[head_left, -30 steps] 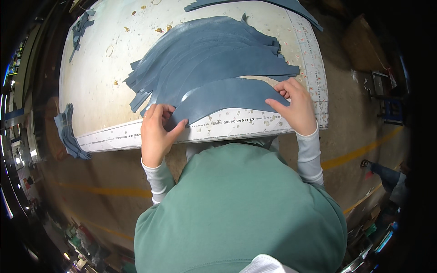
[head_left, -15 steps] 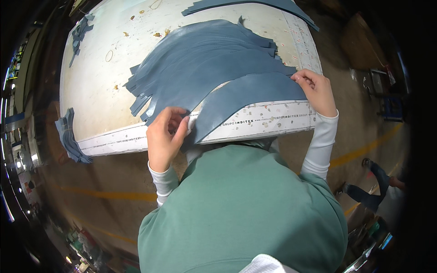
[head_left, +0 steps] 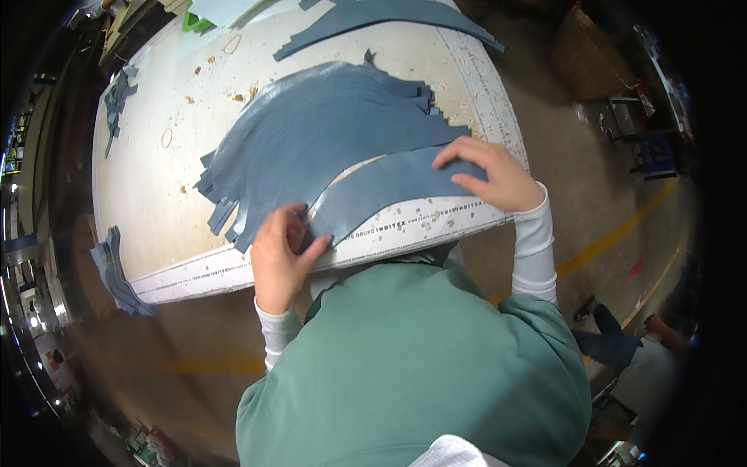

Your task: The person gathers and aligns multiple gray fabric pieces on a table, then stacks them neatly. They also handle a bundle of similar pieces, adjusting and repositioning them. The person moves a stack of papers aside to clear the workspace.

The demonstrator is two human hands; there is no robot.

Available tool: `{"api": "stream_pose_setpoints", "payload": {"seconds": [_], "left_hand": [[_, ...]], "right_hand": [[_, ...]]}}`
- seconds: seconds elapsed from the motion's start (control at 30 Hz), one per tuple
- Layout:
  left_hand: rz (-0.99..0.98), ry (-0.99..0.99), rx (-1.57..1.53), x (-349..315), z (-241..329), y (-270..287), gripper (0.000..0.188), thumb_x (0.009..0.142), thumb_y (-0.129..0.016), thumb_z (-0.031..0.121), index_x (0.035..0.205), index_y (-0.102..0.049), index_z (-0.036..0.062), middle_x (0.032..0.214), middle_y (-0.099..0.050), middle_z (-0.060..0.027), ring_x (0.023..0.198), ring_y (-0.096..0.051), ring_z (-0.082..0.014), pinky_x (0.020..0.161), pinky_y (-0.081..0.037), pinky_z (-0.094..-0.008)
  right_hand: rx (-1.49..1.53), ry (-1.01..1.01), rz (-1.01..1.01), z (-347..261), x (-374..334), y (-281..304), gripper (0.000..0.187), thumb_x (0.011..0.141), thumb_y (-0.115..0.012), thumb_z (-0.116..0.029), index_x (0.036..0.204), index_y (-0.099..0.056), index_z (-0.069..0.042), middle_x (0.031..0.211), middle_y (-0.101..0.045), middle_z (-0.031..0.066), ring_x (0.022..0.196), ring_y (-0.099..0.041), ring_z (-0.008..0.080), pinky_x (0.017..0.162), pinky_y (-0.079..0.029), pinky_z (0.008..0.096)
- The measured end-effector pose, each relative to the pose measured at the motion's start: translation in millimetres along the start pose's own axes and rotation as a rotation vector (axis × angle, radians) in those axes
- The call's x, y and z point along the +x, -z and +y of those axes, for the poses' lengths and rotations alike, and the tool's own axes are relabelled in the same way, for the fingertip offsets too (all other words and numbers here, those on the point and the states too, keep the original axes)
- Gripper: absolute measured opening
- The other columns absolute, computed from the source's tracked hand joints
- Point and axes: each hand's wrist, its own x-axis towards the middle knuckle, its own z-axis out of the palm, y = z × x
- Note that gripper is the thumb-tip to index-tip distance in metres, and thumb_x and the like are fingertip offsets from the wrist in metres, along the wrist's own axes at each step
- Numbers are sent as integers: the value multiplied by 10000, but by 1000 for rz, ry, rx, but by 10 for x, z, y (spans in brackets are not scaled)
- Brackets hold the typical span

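Observation:
A curved blue-grey leather-like piece (head_left: 397,183) lies along the table's near edge. At its left end is my left hand (head_left: 280,257), thumb at the near edge and curled fingers at the far edge, with a gap between them. My right hand (head_left: 498,173) rests over the right end of the same piece, its fingers and thumb spread apart. Just beyond lies a fanned pile of similar curved pieces (head_left: 311,128), overlapping one another. A narrow slit of bare table shows between the pile and the near piece.
The white table (head_left: 148,191) carries more blue-grey strips (head_left: 389,19) at its far side. A small bundle (head_left: 119,101) lies at the far left, and another bundle (head_left: 117,272) hangs over the near-left corner. Another person's legs (head_left: 607,335) show at the right.
My right hand has opened from a pinch at the piece's right end and now lies spread on it. The left thumb and fingers still frame the left end. The whole view has shifted.

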Motion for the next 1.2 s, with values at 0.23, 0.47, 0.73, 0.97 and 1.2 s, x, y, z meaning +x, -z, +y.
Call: {"api": "stream_pose_setpoints", "payload": {"seconds": [0.23, 0.47, 0.73, 0.97, 1.2], "left_hand": [[-110, -97, 18, 0, 52, -5, 343, 731, -809, 156, 940, -579, 11, 772, -573, -84, 632, -556, -173, 573, -449, -321], [186, 77, -974, 235, 122, 274, 400, 908, -609, -12, 1292, -500, 18, 1007, -647, -85, 787, -614, -111, 655, -507, -237], [344, -16, -870, 214, -83, 338, 163, 959, -560, 36, 1110, -588, -18, 975, -639, -96, 835, -588, -113, 802, -510, -289], [372, 103, -774, -32, -352, 252, 123, 965, -562, 26, 1068, -603, -28, 1002, -635, -75, 921, -634, -137, 788, -514, -261], [393, 74, -322, 8, -308, 237, 52, 881, -676, 40, 915, -656, 6, 858, -655, -52, 762, -619, -109, 653, -492, -252]], "right_hand": [[15, 30, -38, -211, 259, 300, 287, 787, -619, 40, 1040, -706, -66, 1094, -664, 137, 999, -643, 303, 874, -503, 347], [71, 256, 117, 90, 910, 968, 287, 845, -589, 55, 1094, -710, -23, 1091, -689, 89, 1064, -629, 202, 967, -470, 299], [437, -220, 146, 1466, 1767, 1231, 318, 868, -616, -10, 1160, -715, -88, 1136, -690, 70, 962, -647, 136, 920, -489, 235], [295, -217, 170, 2072, 1816, 1149, 312, 854, -631, 0, 1125, -739, -111, 1185, -683, 67, 1043, -629, 179, 998, -442, 257], [-474, -256, 234, 1821, 1788, 1104, 335, 885, -642, -78, 1217, -662, -123, 1161, -653, 50, 1007, -615, 185, 896, -468, 268]]}}
